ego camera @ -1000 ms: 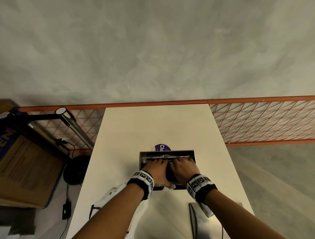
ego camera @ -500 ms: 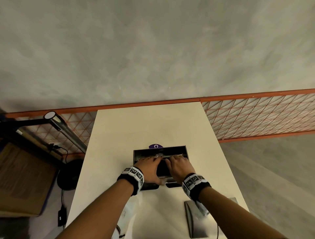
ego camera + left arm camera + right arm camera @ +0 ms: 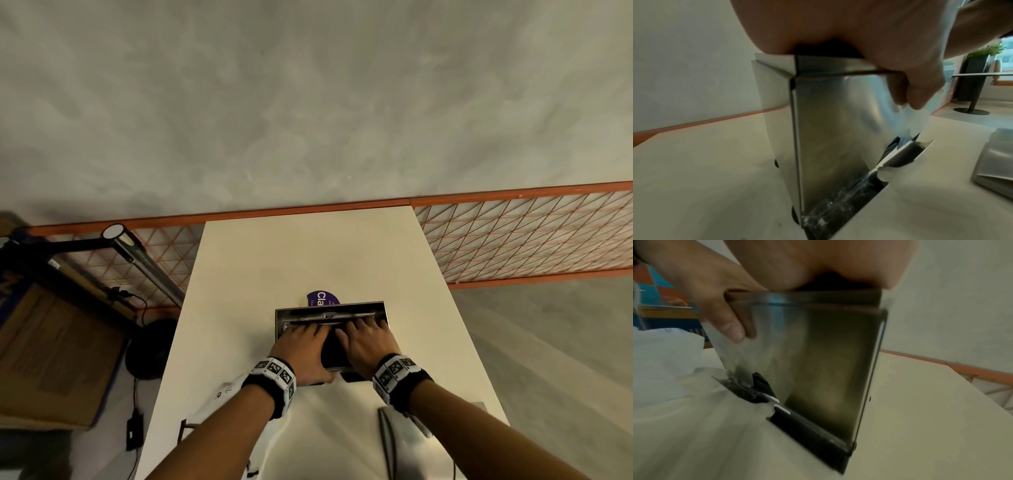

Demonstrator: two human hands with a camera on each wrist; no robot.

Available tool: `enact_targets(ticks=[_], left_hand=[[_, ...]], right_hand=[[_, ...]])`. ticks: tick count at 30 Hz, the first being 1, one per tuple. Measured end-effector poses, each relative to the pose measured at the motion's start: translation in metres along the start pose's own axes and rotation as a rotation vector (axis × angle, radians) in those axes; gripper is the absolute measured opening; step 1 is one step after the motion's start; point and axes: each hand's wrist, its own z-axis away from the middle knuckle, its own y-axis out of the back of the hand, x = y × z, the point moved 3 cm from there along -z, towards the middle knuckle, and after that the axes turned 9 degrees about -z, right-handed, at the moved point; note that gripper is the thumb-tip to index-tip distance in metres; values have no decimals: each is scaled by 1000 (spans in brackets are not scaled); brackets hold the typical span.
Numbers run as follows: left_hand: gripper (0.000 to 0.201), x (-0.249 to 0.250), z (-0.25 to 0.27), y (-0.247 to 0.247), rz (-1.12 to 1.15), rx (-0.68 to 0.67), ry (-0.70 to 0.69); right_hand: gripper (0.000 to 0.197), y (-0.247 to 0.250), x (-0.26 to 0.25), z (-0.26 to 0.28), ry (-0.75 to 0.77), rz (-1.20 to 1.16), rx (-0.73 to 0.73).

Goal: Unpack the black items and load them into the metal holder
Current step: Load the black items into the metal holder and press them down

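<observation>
1. Squarely mid-surface (image 3: pixel 308 260) stands the metal holder (image 3: pixel 331 312), upright, its long axis running left to right.
2. Inside lie the black items (image 3: pixel 331 349), directly beneath both palms (a dark edge shows at the bottom slot).
3. Left hand (image 3: pixel 301 353) and right hand (image 3: pixel 366 346) press down flat, fingers extended, equally near, thumbs over the front wall.
</observation>
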Motion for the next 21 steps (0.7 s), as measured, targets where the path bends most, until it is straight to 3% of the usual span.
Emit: enact_targets(ticks=[3, 6, 9, 15, 21], left_hand=[[92, 2, 2, -3, 20, -66, 11], [100, 4, 5, -8, 1, -77, 20], [103, 8, 11, -12, -21, -55, 22], [91, 18, 29, -14, -64, 78, 22], [89, 21, 34, -13, -75, 58, 25]], right_hand=[[53, 7, 0, 0, 94, 6, -120], [96, 10, 4, -3, 61, -115, -228], [116, 0, 8, -5, 100, -94, -311], [104, -10, 1, 2, 144, -131, -243], [106, -9, 1, 9, 107, -169, -218]])
